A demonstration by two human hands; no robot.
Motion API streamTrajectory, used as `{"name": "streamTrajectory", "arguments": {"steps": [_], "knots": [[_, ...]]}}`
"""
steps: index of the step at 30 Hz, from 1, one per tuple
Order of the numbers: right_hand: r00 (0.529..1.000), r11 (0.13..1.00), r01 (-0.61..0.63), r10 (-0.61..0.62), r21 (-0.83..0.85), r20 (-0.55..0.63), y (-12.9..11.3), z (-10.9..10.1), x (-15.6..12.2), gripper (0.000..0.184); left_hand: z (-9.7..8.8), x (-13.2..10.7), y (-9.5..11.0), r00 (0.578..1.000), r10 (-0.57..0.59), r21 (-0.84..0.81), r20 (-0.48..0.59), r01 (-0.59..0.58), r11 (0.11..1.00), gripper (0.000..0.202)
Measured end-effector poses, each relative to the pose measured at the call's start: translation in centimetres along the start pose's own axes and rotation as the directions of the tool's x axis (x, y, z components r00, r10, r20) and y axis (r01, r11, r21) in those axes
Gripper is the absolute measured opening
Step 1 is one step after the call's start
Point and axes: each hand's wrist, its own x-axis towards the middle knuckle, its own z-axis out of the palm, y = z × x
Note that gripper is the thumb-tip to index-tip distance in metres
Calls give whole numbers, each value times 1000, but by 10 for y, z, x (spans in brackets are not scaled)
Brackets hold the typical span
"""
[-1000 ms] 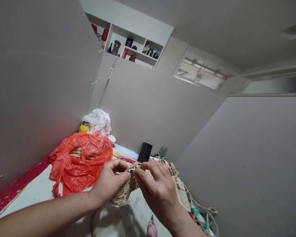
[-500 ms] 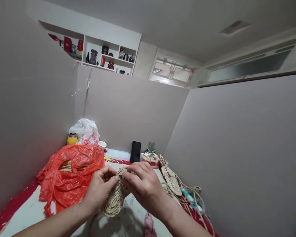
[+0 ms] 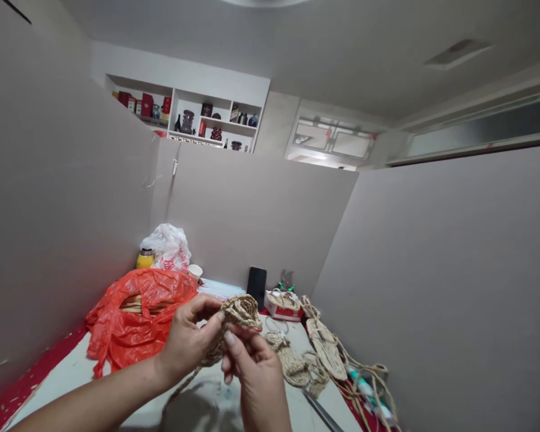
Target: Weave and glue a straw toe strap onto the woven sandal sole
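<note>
My left hand [image 3: 191, 330] grips a woven straw sole [image 3: 240, 309] made of coiled, braided straw rope, thumb on the near side. The piece is raised above the table, its rounded end up and its lower part partly behind my fingers. Right beside it my right hand [image 3: 254, 357] is closed, thumb against curled fingers, just under the rounded end. What those fingers pinch is too small to tell. A length of straw cord [image 3: 180, 390] hangs from the lower part of the woven piece toward the table.
An orange-red plastic bag [image 3: 135, 330] with straw-coloured material lies left. Behind stand a yellow jar [image 3: 144, 259], white bag [image 3: 168, 246], paper cup [image 3: 195, 272] and phone [image 3: 256, 285]. More woven pieces [image 3: 326, 348], rope and a dark metal tool [image 3: 321, 414] lie right. Grey partitions [image 3: 252, 204] enclose the table.
My right hand has moved down from the top of the woven sole and turned, its fingers now curled below. The sole's rounded upper end now shows. The view has shifted slightly.
</note>
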Motion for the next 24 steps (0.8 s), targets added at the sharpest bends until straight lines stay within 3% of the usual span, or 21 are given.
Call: {"name": "streamTrajectory", "arguments": {"steps": [6,12,18,21,24], "knots": [[998,983,60,-53,176,-42,-8,3,22,31,12,1,5,990,142,205,25,-144,968,10],[996,976,59,-44,210,-74,3,-4,31,32,22,5,-1,958,287,393,21,-272,878,8],[993,992,114,-112,51,-45,9,-17,25,25,27,12,-11,983,181,434,36,-179,883,7],[969,961,248,-247,-122,26,-2,-35,19,20,24,19,-13,988,155,439,15,-146,887,7],[869,829,494,-480,-263,119,-23,-51,27,6,25,24,-11,986,162,417,29,-159,895,9]]}}
